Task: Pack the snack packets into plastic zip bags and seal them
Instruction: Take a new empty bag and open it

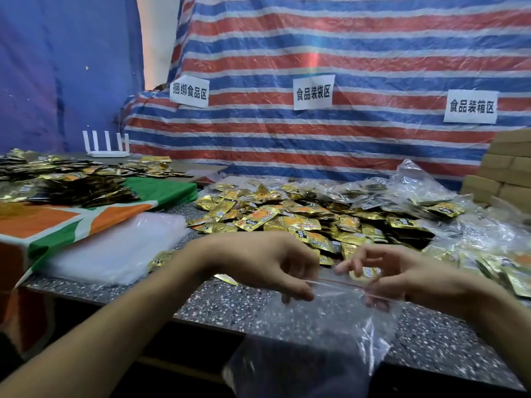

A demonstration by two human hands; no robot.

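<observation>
Just in front of the snack packet heap (301, 222), an empty zip bag (339, 311) hangs off the tabletop (218, 300) edge, its mouth pinched in the grip of the left hand (267, 264) and the right hand (411, 278). A stack of clear bags (115, 254) lies left of the heap, cardboard boxes (505, 173) right.

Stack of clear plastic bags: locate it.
In the head view, the stack lies left on the counter, between the orange-green cloth and the packet pile.

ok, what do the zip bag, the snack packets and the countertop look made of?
The zip bag looks like thin clear glossy plastic film: the countertop shows through it. The snack packets look like metallised foil laminate: shiny gold, crinkled, orange print. The countertop is speckled grey, stone or terrazzo-like, possibly laminate.
</observation>
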